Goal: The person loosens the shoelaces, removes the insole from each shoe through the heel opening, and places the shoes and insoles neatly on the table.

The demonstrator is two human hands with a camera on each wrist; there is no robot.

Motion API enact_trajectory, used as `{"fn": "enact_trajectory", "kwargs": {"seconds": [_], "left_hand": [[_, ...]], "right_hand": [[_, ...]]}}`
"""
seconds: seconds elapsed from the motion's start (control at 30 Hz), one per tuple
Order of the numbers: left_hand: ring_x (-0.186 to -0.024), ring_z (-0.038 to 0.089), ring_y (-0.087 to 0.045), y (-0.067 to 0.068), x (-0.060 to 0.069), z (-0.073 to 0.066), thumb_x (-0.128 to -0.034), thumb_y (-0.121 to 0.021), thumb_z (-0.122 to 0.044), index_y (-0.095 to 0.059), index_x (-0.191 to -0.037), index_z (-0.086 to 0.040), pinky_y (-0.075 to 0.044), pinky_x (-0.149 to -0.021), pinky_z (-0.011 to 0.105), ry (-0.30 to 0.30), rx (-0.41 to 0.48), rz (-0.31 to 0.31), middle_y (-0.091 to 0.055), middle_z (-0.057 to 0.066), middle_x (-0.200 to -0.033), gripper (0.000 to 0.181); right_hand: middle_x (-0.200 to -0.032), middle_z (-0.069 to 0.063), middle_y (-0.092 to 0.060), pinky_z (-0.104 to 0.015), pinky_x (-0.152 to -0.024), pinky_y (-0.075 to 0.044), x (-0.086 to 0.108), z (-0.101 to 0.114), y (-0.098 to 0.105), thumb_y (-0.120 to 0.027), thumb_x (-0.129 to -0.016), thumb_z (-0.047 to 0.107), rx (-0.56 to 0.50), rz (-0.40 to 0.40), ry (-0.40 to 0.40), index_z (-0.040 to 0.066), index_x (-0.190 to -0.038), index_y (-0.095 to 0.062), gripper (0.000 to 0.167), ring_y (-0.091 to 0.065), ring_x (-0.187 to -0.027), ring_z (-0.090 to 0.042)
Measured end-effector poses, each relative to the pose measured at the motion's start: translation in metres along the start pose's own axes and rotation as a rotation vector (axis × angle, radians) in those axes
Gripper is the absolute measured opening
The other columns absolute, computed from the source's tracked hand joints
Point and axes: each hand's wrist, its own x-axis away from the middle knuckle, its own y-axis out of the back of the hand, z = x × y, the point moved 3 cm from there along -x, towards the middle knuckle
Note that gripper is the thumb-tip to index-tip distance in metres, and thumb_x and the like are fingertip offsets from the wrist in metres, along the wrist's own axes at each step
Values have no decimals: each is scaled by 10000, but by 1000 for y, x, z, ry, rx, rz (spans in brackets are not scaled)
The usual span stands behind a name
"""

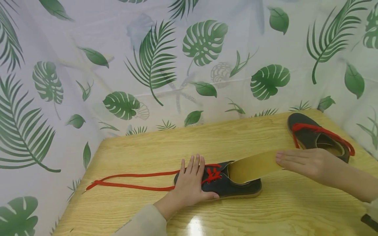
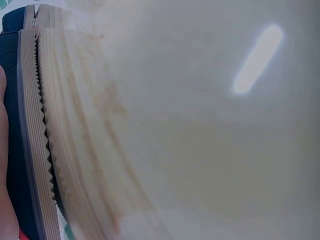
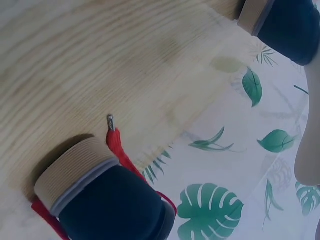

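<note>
On the wooden table, a red lace is stretched out toward 8 o'clock, its far ends lying close together. Its other end is threaded through the near shoe, which is set between 5 and 6 o'clock with its toe toward 9. The shoe's forepart is covered by the left hand: the palm is laid flat, the four fingers are straight and slightly spread toward 12 o'clock, and the thumb is extended toward 3. Most of the toe is hidden beneath it. In the left wrist view, only a sliver of that hand is caught at 9 o'clock, and much of the rest is washed out.

At 4 o'clock a tan insole is sloped up out of the shoe's opening, its lower end hidden inside. Its raised end is pinched by the right hand, whose fingers are kept together, pointing toward 9; the thumb is mostly hidden. Near 3 o'clock, the other shoe is partly covered by that hand. In the right wrist view, no grip can be made out.
</note>
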Motion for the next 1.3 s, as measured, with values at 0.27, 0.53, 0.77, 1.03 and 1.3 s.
{"fn": "enact_trajectory", "kwargs": {"seconds": [0.27, 0.53, 0.77, 1.03, 1.3], "left_hand": [[-1457, 295, -99, -3, 0, -1, -734, -373, -862, 105, -1506, -89, -65, -1141, 586, -1, 4, 7, 11, 129, -1587, 1192], [-1455, 295, -110, -3, 0, 0, -736, -402, -850, -24, -1523, -59, -68, -1137, 594, 2, 7, 12, -18, 135, -1586, 1178], [-1457, 290, -92, -3, -1, 0, -735, -339, -867, 102, -1504, -88, -63, -1140, 591, -5, -6, -6, 16, 132, -1584, 1180], [-1459, 284, -90, -4, 0, -1, -732, -370, -865, 84, -1509, -82, -66, -1139, 592, -2, -11, 1, 20, 134, -1584, 1193], [-1463, 267, -45, -4, 1, 1, -730, -370, -867, 86, -1509, -88, -40, -1143, 584, 19, -8, 19, 28, 128, -1586, 1192]], "right_hand": [[-1452, 46, -397, -132, -1081, -249, 2, 2, 17, -319, -1041, 107, 23, 20, -38, 67, -1353, -520, 374, -357, -1337, -29], [-1492, 41, -351, -110, -1091, -202, 19, 9, 32, -264, -1059, 166, 51, 119, -87, 59, -1372, -489, 400, -313, -1365, -29], [-1448, -13, -443, -99, -1097, -177, 41, 11, 37, -260, -1060, 180, 58, 160, -124, 41, -1339, -516, 404, -321, -1365, -43], [-1470, -73, -415, -76, -947, -388, 65, 20, 35, -233, -1064, 209, 90, 241, -124, 14, -1390, -443, 434, -271, -1399, -82], [-1486, 23, -375, -50, -826, -444, 95, 18, 31, -197, -1066, 211, 73, 260, -144, 53, -1323, -529, 448, -280, -1364, 11]]}}
